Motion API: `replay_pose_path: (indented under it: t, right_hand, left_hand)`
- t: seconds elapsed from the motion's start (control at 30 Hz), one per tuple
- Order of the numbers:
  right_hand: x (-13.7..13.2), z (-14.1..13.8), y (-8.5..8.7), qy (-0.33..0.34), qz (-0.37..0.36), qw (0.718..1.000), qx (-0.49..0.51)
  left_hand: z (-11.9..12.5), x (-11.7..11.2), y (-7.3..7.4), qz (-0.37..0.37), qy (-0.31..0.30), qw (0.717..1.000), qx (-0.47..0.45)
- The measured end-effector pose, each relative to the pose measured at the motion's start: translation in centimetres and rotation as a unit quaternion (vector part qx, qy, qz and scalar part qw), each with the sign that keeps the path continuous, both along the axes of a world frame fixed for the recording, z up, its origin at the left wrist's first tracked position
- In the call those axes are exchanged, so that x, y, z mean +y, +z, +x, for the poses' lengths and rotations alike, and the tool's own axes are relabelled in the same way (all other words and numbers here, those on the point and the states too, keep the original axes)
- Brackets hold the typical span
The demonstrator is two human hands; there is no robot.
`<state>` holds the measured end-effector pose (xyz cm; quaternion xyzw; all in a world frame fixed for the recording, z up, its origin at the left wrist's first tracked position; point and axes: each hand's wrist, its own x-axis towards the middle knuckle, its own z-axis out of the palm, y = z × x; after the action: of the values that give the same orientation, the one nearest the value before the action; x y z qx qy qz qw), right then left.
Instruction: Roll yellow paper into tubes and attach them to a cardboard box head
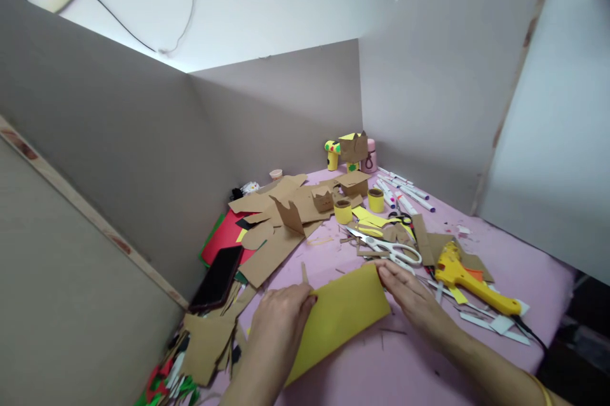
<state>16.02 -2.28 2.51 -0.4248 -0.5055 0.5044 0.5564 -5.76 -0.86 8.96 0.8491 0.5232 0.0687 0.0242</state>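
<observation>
A yellow sheet of paper (345,314) is held tilted above the near part of the table. My left hand (284,311) grips its left upper edge, fingers closed and thumb toward the sheet. At the opposite upper corner, my right hand (403,295) pinches the paper between thumb and fingers. A thin brown strip (304,272) sticks up just beyond my left hand; whether that hand holds it I cannot tell. White-handled scissors (388,246) lie beyond my right hand. To the right rests a yellow glue gun (476,283) with a black cord.
Cardboard pieces (271,260) and a dark phone (216,277) lie left. Paper scraps (204,345) heap up at the near left. Yellow rolls (342,211), markers (410,189) and a pink jar (370,155) stand or lie farther back. Grey partitions (281,114) enclose the pink tabletop (538,266).
</observation>
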Motion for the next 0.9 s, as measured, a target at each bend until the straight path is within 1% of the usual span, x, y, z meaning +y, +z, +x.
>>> replay_pose_path:
  t: [0.13,0.3,0.4,0.5,0.63,0.8,0.9]
  right_hand:
    - [0.8,0.6,-0.1,0.046,-0.008,0.998,0.037]
    - [1.5,0.7,-0.4,0.060,-0.073,0.986,0.136]
    - [1.7,0.7,-0.2,0.067,-0.100,0.980,0.158]
    - [1.7,0.6,0.3,0.067,-0.119,0.975,0.176]
    - [1.8,0.4,0.8,0.059,-0.120,0.971,0.197]
    - [2.0,0.3,0.9,0.050,-0.107,0.970,0.211]
    - [1.9,0.2,1.1,0.050,-0.096,0.971,0.214]
  left_hand:
    - [-0.6,0.3,-0.4,-0.008,-0.006,1.000,-0.007]
    - [-0.7,0.6,-0.6,-0.014,-0.014,1.000,-0.011]
    - [-0.7,0.7,-0.6,-0.005,-0.033,0.999,-0.028]
    - [-0.6,0.9,-0.5,-0.003,-0.037,0.999,-0.035]
    - [-0.6,1.0,-0.2,-0.013,-0.030,0.999,-0.034]
    - [-0.4,1.1,0.0,-0.049,-0.018,0.998,-0.046]
    - [-0.3,1.3,0.2,-0.043,0.001,0.999,-0.033]
